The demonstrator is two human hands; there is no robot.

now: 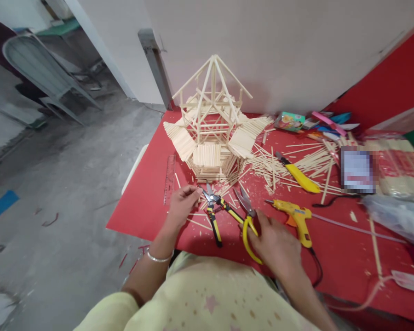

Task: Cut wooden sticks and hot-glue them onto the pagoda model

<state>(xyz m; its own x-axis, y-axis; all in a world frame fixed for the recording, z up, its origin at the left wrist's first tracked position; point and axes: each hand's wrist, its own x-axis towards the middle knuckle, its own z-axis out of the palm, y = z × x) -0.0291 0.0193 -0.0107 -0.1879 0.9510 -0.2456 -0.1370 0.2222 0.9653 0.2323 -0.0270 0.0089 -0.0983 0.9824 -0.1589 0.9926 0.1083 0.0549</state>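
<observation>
My left hand (pixel 183 204) is closed in a pinch just left of the tip of some black-and-yellow pruning shears (pixel 215 224). Whatever it may hold is too small to make out. The shears lie on the red table with their handles apart. Yellow-handled scissors (pixel 247 219) are in my right hand (pixel 278 241), their blades pointing up and left beside the shears. Beyond both hands stands a model pavilion (pixel 209 154) of thin wooden sticks, with an open pointed roof frame and slatted side panels.
A clear ruler (pixel 169 179) lies left of the model. To the right are loose sticks (pixel 307 161), a yellow utility knife (pixel 301 178), a yellow glue gun (pixel 296 216) with its cord, a phone (pixel 358 170) and plastic packets (pixel 396 165). The red tabletop (pixel 138 202) ends at the left.
</observation>
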